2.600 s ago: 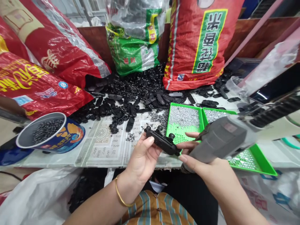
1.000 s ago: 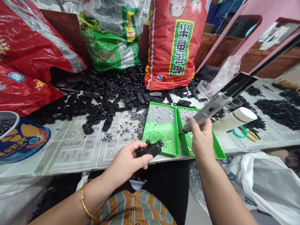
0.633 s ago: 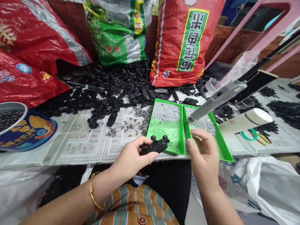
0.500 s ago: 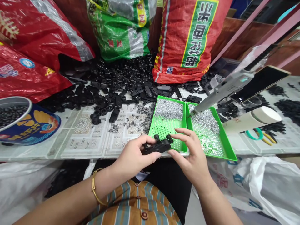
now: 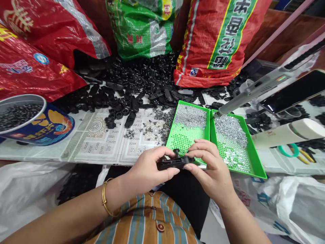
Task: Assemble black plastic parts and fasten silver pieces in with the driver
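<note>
Just past the table's front edge, my left hand (image 5: 149, 166) is closed round a long black plastic part (image 5: 172, 164), thumb along its near side. A small black knob (image 5: 176, 152) stands up from the top of it. My right hand (image 5: 209, 167) pinches the part's right end between thumb and fingers; exactly what the fingertips press on is partly hidden. Right behind the hands lies a green tray (image 5: 209, 130) of small silvery pieces, and a second green tray (image 5: 256, 162) with similar pieces sits to its right.
Black plastic parts (image 5: 129, 117) are heaped at the back, before a green sack (image 5: 142, 34) and a red sack (image 5: 198, 51). A blue tub (image 5: 58, 123) of small black pieces stands left. A grey stand (image 5: 254, 89), phone (image 5: 294, 91), white flask (image 5: 286, 134) and pliers (image 5: 306, 156) are right.
My right fingers have closed in on the right end of the black part, where one knob stood up before. The view has shifted slightly left, so the table things appear further right.
</note>
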The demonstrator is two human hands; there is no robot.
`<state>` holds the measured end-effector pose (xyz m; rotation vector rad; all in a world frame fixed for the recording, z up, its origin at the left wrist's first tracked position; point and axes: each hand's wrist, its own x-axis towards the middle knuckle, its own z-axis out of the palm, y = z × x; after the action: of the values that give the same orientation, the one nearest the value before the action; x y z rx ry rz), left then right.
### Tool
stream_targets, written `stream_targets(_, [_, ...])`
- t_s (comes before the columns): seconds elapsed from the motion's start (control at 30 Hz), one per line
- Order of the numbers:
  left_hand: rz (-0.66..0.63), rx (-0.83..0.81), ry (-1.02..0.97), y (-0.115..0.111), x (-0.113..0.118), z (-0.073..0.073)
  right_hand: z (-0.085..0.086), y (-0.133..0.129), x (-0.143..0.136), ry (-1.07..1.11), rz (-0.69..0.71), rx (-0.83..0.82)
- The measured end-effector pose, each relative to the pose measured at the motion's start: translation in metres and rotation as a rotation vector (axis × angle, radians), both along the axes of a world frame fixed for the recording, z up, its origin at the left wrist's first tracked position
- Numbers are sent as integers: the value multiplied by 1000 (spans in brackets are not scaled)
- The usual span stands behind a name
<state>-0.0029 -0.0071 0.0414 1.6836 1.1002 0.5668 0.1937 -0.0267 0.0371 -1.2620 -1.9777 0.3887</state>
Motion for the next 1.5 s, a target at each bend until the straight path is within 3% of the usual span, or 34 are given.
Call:
stream_targets(0.1, [42,146,51,1,-1,1,2,0,0,-67,4,66])
stream_targets(0.23, [-38,199,69,4,-1,3,-1,-4,-4,-38,-18,53])
stream_targets(0.37, [53,143,-53,4,0,1,-11,-12,-15,395,-238,-175])
stream_targets(0.47, [57,139,-104,3,2,-3,-16,-15,-23,702,-279,-460])
stream_targets(0.6, [-2,139,-167,3,2,-6,-16,-15,-28,820,-333,-584])
stream_targets(0.97, [-2,-207,-195,-2,1,-10,-14,-14,-31,767,-353,-653])
stream_targets(1.2, [19,-229,-241,-5,3,-12,-17,-14,-27,775,-389,-651])
stream_targets(1.4, [1,-719,-560,-3,1,-14,-17,-6,-28,905,-341,-790])
stream_targets(1.5, [28,-670,-563,0,-1,-16,-16,-2,-31,843,-375,-776])
